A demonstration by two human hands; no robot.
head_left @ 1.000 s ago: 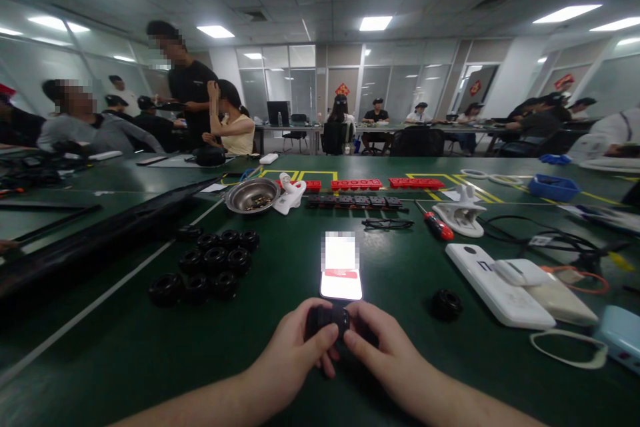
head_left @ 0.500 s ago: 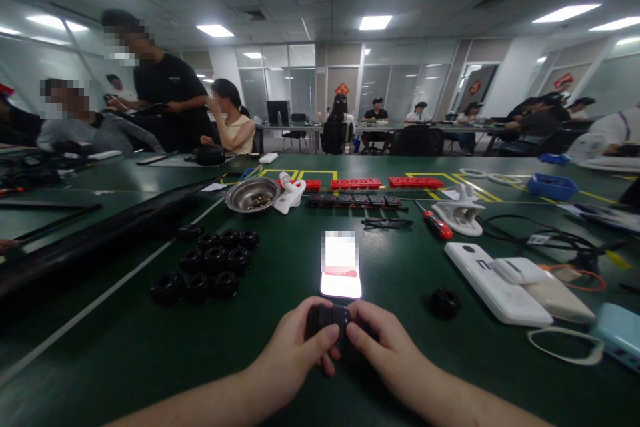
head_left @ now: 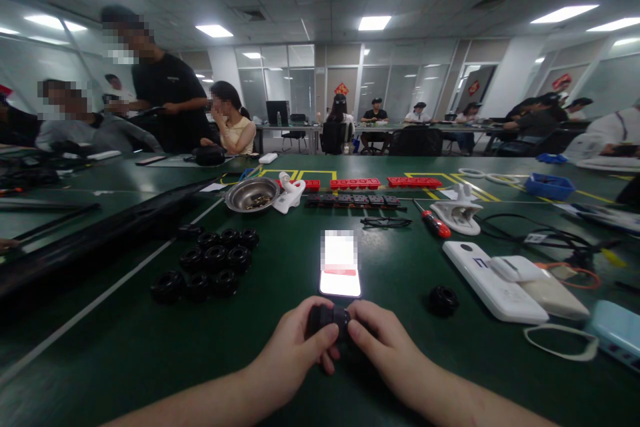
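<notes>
A small black cylindrical part (head_left: 327, 317) is held between my two hands, just in front of a lit phone (head_left: 340, 283) lying on the green table. My left hand (head_left: 299, 341) wraps round its left side, thumb across the front. On its right end, the thumb and fingers of my right hand (head_left: 381, 333) pinch it. Its exact kind is partly hidden by my fingers. Several glossy black ring-shaped parts (head_left: 215, 258) stand in rows to the left, and a single similar black part (head_left: 443, 301) sits to the right.
Behind lie a metal bowl (head_left: 253, 196) with small brass-coloured pieces, red trays (head_left: 355, 183), a black strip (head_left: 353, 203) and a screwdriver (head_left: 436, 223). White devices (head_left: 493, 283) and a light-blue case (head_left: 617, 330) are at right. A long black bar (head_left: 100, 237) lies left. People sit beyond.
The black part seems slightly turned or shifted between my hands, with its right end showing more. Both hands keep nearly the same place and grip.
</notes>
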